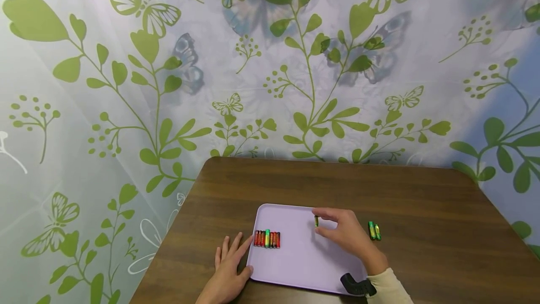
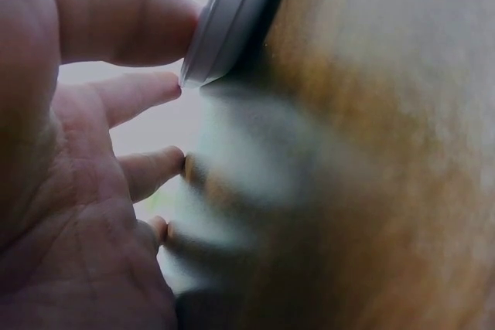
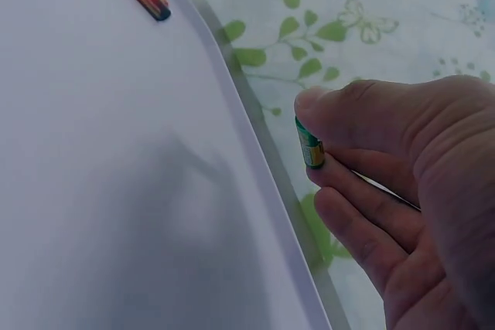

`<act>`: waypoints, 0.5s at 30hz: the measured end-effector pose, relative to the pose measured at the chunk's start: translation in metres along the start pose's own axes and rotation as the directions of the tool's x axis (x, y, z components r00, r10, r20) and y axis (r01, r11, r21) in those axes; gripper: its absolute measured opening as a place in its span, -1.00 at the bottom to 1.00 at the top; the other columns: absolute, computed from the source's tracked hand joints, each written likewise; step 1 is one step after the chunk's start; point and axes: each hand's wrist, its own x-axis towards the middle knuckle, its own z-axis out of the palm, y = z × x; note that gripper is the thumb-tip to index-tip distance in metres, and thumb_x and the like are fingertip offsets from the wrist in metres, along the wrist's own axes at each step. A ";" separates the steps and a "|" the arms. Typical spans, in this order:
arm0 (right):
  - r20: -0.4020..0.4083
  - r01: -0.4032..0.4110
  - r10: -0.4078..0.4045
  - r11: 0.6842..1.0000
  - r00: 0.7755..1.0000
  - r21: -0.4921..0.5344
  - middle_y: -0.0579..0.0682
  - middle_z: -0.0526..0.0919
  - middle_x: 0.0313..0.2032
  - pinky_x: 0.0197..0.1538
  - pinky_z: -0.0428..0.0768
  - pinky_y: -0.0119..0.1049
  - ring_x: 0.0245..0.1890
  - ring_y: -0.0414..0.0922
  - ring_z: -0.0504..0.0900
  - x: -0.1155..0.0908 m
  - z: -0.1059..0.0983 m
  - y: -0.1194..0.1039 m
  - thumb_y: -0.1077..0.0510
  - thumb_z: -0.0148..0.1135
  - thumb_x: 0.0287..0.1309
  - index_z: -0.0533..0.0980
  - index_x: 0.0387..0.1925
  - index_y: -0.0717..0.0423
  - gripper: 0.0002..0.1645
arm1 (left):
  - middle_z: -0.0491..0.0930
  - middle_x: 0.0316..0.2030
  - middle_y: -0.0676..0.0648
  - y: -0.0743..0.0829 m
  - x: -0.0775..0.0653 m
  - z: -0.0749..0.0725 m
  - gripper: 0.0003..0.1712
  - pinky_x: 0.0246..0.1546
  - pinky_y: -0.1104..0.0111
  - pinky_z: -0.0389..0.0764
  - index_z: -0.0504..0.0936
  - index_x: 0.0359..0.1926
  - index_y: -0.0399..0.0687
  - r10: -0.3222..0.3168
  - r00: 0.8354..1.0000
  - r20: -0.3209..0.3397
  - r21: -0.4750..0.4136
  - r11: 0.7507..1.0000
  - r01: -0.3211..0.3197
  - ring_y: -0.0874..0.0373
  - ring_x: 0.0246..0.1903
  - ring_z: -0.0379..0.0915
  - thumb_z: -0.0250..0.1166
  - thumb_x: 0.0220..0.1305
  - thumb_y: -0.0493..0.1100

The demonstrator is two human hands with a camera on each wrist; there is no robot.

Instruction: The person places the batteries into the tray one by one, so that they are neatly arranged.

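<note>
My right hand (image 1: 343, 231) is held above the lilac tray (image 1: 299, 266), pinching a small green battery (image 3: 310, 144) between thumb and fingertips. On the tray's left side lies a row of red-and-black batteries (image 1: 276, 240), with a larger green battery (image 1: 267, 238) among them. Spread at the tray's left edge, my left hand (image 1: 228, 271) has its fingers extended. The left wrist view shows the thumb and a finger of that hand touching the tray rim (image 2: 224, 25). Two more green batteries (image 1: 374, 231) lie side by side on the table, right of the tray.
The brown wooden table (image 1: 422, 201) extends around the tray on all sides. A curtain (image 1: 236, 60) printed with leaves and butterflies hangs behind its far edge. A black strap-like piece (image 1: 356, 286) at my right wrist overlaps the tray's front right corner.
</note>
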 end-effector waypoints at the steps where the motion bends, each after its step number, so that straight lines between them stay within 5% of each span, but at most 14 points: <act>1: 0.008 0.002 -0.003 1.000 1.000 0.008 -0.07 0.85 0.15 0.22 0.78 0.07 0.13 0.04 0.85 0.001 0.003 -0.003 0.19 0.63 0.18 0.75 0.22 0.09 -0.45 | 0.02 0.72 -0.42 0.000 0.000 0.000 -0.12 0.50 -0.52 -0.60 0.37 0.67 0.08 -0.001 1.000 0.000 -0.001 1.000 0.001 -0.60 0.68 -0.54 0.38 0.36 -0.24; 15: 0.080 0.143 -0.151 0.985 0.985 0.095 -0.01 0.86 0.12 0.18 0.80 -0.07 0.05 0.07 0.87 0.008 0.056 -0.029 0.26 0.63 0.14 0.76 0.17 0.17 -0.48 | 0.04 0.71 -0.43 0.000 0.001 0.001 -0.12 0.49 -0.54 -0.59 0.38 0.66 0.06 0.012 1.000 -0.008 0.002 1.000 -0.012 -0.62 0.68 -0.53 0.40 0.34 -0.24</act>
